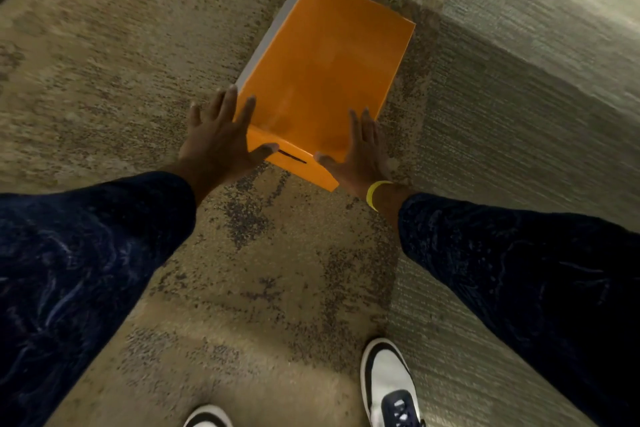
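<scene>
L hand [218, 146], R hand [360, 153] flat on box [325, 59]

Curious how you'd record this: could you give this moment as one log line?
left hand: fingers straight, touches orange box near-left corner | right hand: fingers straight, touches near-right corner | floor: carpet

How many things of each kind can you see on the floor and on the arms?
Orange box: 1
Hands: 2, the left hand and the right hand, both flat against the box
Yellow wristband: 1
White and black shoes: 2, the left shoe and the right shoe
Total: 6
</scene>
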Motion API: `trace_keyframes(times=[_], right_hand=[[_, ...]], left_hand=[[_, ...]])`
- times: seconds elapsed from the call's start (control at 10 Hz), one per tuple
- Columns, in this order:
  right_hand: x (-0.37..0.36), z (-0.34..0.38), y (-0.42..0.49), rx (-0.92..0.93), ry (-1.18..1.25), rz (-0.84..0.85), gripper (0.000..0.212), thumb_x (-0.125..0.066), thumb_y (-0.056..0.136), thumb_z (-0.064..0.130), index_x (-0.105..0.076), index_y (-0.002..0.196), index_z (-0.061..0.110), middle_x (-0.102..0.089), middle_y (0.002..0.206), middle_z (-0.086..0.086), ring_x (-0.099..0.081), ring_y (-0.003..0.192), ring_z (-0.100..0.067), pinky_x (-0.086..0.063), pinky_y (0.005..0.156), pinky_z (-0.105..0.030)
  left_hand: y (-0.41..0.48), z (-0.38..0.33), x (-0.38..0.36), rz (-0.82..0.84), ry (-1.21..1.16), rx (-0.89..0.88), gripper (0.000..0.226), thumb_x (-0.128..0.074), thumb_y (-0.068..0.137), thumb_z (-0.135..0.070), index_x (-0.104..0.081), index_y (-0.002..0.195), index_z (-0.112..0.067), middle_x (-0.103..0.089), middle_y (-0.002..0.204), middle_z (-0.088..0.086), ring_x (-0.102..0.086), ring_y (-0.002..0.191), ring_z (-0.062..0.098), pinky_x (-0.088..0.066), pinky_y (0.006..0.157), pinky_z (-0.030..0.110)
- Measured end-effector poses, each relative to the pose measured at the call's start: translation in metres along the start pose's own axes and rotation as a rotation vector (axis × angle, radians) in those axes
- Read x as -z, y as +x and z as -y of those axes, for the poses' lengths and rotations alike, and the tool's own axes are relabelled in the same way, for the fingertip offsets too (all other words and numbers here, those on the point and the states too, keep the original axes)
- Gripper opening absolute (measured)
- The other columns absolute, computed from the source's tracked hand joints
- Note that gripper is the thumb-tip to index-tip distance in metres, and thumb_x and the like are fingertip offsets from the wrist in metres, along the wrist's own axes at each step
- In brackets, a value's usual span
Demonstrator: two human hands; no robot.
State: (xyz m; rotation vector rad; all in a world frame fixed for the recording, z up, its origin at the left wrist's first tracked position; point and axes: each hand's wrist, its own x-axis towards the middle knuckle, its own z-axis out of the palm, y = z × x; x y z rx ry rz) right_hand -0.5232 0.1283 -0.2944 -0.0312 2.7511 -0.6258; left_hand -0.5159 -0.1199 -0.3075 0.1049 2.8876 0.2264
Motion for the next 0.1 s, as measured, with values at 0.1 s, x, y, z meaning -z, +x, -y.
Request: trace_keyframes(times=[0.1], right_hand=[[0.0085,0.0119,-0.0207,0.132,-0.179,0.006,0.103,-0.057,0.088,0.063,0.005,0.159,0.024,0.012,0.168,-0.009,0.007,0.156,-0.031,-0.004,0.125,-0.054]], left_hand=[[-0.0241,-0.0084,0.0185,-0.027,0.026,-0.037,0.109,-0.007,0.072,-0.091,0.000,0.157,-0.023,-0.001,0.168,0.014,0.000,0.154,0.034,-0.004,0.121,0.063]])
